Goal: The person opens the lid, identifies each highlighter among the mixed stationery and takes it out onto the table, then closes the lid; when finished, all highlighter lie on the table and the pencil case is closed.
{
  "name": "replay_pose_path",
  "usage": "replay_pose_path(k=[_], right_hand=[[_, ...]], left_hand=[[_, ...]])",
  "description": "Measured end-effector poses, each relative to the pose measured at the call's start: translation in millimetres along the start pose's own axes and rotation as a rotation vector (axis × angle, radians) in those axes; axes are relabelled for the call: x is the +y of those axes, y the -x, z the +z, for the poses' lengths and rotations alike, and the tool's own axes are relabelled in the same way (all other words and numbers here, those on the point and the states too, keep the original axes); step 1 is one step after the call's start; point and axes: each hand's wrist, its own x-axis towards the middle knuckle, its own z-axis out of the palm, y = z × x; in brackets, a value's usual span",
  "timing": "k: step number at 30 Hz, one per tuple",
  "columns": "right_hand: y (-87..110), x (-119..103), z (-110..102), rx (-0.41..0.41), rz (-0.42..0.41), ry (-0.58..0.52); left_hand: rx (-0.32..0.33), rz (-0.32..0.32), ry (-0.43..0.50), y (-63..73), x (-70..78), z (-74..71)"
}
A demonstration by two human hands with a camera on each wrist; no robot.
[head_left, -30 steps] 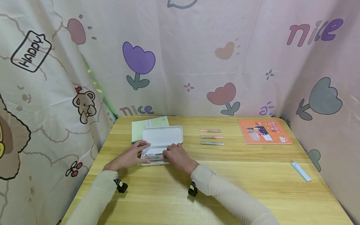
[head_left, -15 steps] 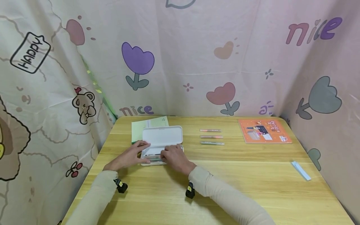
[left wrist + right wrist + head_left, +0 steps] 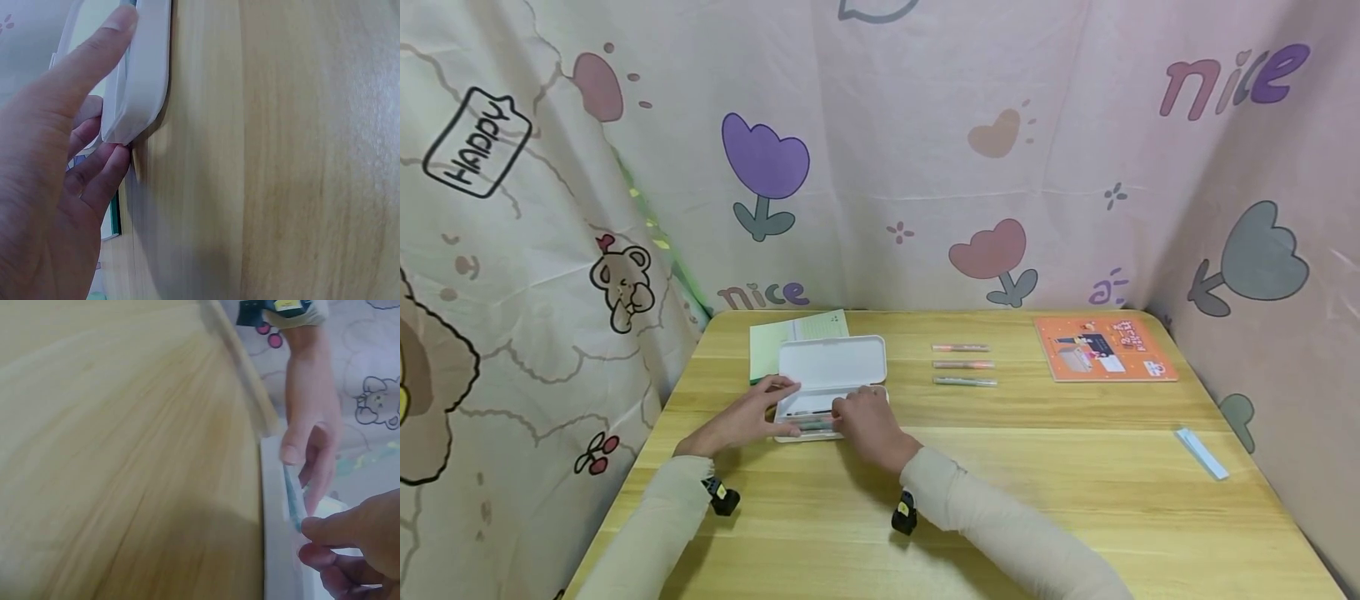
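Observation:
A white pencil case [image 3: 833,363] lies on the table with its lid tilted back. Several slim pens [image 3: 815,426] lie lengthwise in its tray, along with a dark thin stick. My left hand [image 3: 747,419] grips the case's left end; in the left wrist view its thumb reaches over the front wall [image 3: 145,75] while the other fingers bend against the end. Inside the tray, my right hand [image 3: 868,423] has thumb and forefinger close together at the end of a teal pen [image 3: 292,494], seemingly pinching it. My right hand hides the tray's right part.
Behind the case lies a pale green notepad [image 3: 765,343]. To the right are three pens in a column: two orange-pink [image 3: 961,347] and one greenish [image 3: 965,382]. An orange booklet [image 3: 1105,350] lies at the far right, a light blue strip [image 3: 1202,454] nearer the right edge.
My right hand has shifted slightly left within the tray, then a touch back to the right. The left hand keeps its place on the case.

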Motion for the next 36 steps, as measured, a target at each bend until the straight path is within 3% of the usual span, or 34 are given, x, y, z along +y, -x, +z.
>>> replay_pose_path(k=[2,4,9,12,19,23,29,36], right_hand=[[0.5,3,-1,0.027,0.008,-0.126],[1.2,4,-2,0.051,-0.011,-0.176],[3.4,10,0,0.063,-0.049,-0.156],[8.4,22,-3,0.087,-0.027,-0.164],[34.9,77,-22,0.189,0.023,-0.264],[56.1,116,-33,0.232,0.071,-0.236],[93.8,166,-47,0.22,0.218,-0.221],[128.0,198,-51,0.151,0.335,-0.227]], left_hand=[[0.006,0.002,-0.007,0.3,-0.2,0.3],[0.01,0.003,-0.014,0.4,0.0,0.7],[-0.002,-0.009,-0.021,-0.2,-0.5,3.0],[-0.001,-0.006,-0.017,-0.9,-1.0,3.6],[0.006,0.017,-0.008,-0.4,-1.7,2.5],[0.01,0.017,-0.016,-0.1,-2.3,2.2],[0.016,0.013,-0.03,-0.3,-2.2,2.0],[0.009,0.012,-0.011,-0.7,-3.5,2.7]])
